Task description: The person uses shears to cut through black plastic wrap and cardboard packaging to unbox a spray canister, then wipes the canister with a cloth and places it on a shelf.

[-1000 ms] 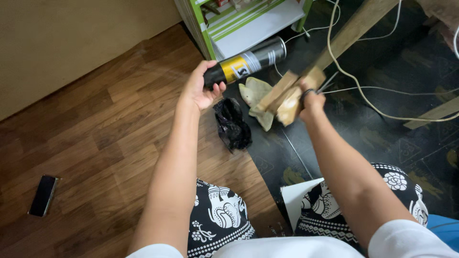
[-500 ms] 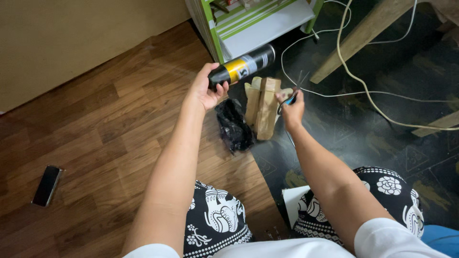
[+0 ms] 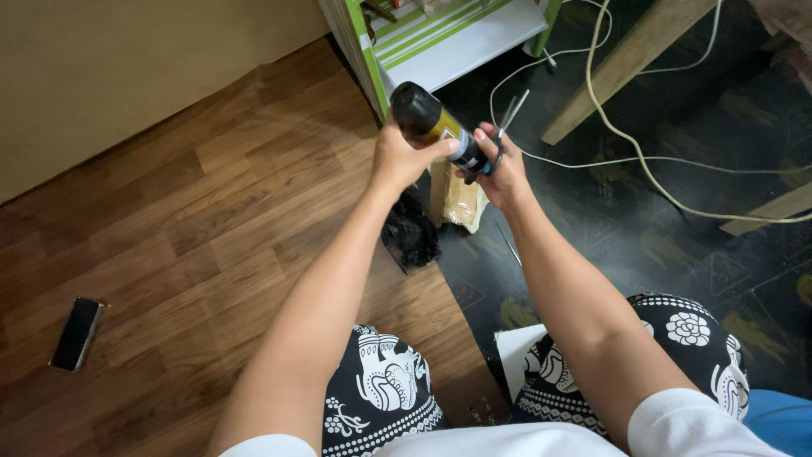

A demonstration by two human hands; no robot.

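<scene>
Sitting over a wood-plank floor [image 3: 211, 220] meeting a dark patterned mat [image 3: 677, 220], patterned trousers [image 3: 381, 381] nearest, a phone [image 3: 76, 333] lying well off to the left. Gripping a black and yellow spray can [image 3: 431, 125] in the left hand [image 3: 397, 156], tilted, base toward the camera. Touching the can's far end with the right hand [image 3: 503, 173], clenched around scissors [image 3: 504, 127]. Lying below: wooden blocks [image 3: 457, 199], a black bag [image 3: 410, 235]. Farther off, white cables [image 3: 643, 159], a green-and-white shelf [image 3: 448, 42]
</scene>
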